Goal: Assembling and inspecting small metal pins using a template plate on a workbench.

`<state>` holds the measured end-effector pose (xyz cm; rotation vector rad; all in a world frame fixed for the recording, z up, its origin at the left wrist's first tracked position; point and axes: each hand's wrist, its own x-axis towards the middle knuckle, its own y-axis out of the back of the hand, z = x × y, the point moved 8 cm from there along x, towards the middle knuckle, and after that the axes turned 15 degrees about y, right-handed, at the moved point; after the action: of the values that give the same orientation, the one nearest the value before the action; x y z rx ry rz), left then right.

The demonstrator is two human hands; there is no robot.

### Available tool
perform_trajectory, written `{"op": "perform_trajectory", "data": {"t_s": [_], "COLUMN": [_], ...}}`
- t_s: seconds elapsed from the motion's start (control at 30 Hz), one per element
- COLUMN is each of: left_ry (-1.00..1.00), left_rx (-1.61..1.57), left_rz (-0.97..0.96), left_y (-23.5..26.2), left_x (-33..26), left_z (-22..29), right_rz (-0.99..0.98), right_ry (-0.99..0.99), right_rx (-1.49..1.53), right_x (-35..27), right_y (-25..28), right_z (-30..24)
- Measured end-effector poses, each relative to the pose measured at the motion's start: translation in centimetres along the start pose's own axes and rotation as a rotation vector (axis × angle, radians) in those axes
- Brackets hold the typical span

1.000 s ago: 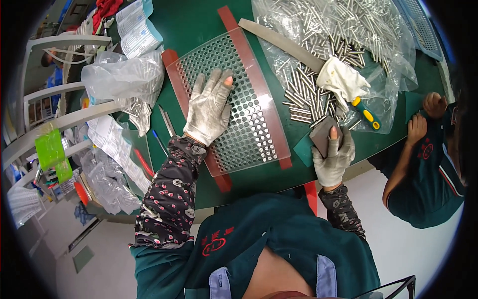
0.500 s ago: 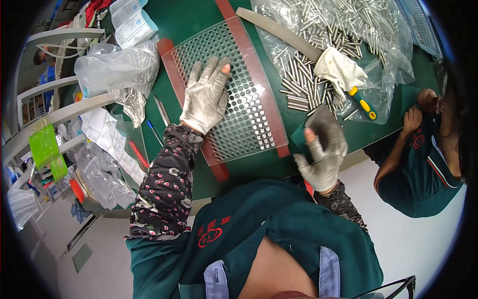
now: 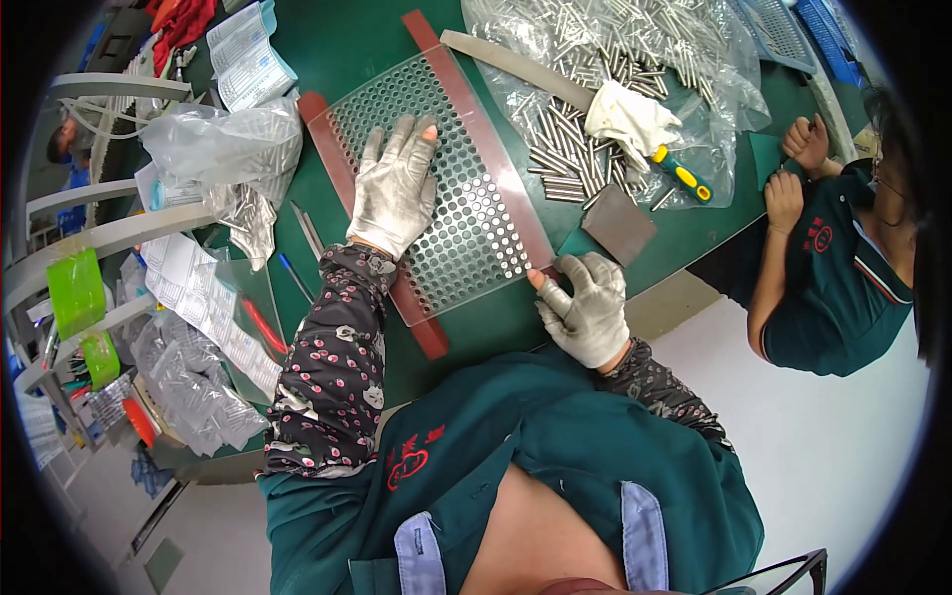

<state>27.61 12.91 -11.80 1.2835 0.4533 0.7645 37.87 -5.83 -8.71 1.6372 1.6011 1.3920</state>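
**Gloved left hand [image 3: 394, 193] flat on perforated clear plate [image 3: 446, 268]**

The plate lies across reddish-brown strips [image 3: 488, 149] on the tabletop [image 3: 471, 332]. Left fingers are slightly spread; the right hand [image 3: 590, 307] curls near the plate's corner, whether holding anything I cannot tell. Beyond lie a brown sheet [image 3: 621, 226] and metal pins [image 3: 565, 149].

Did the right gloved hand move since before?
Yes. The right gloved hand moved left, off the dark brown square sheet, toward the perforated plate lying on the table.
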Motion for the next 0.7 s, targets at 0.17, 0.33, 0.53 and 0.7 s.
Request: {"op": "perform_trajectory", "data": {"t_s": [0.17,0.33,0.53,0.7], "left_ry": [-0.004,-0.022,0.009,0.018], "left_rx": [0.0,-0.002,0.001,0.011], "left_rz": [0.021,0.03,0.048,0.069], "left_y": [0.0,-0.1,-0.3,0.5], "left_x": [-0.1,0.1,0.3,0.0], "left_z": [-0.1,0.4,0.1,0.3], "right_rz": [0.015,-0.009,0.224,0.241], "right_ry": [-0.023,-0.065,-0.297,-0.233], "right_rx": [-0.039,-0.012,-0.195,-0.151], "right_x": [0.1,0.2,-8.2,-8.6], "right_y": [0.0,0.5,3.0,3.1], "right_z": [-0.5,-0.6,-0.9,-0.8]}}
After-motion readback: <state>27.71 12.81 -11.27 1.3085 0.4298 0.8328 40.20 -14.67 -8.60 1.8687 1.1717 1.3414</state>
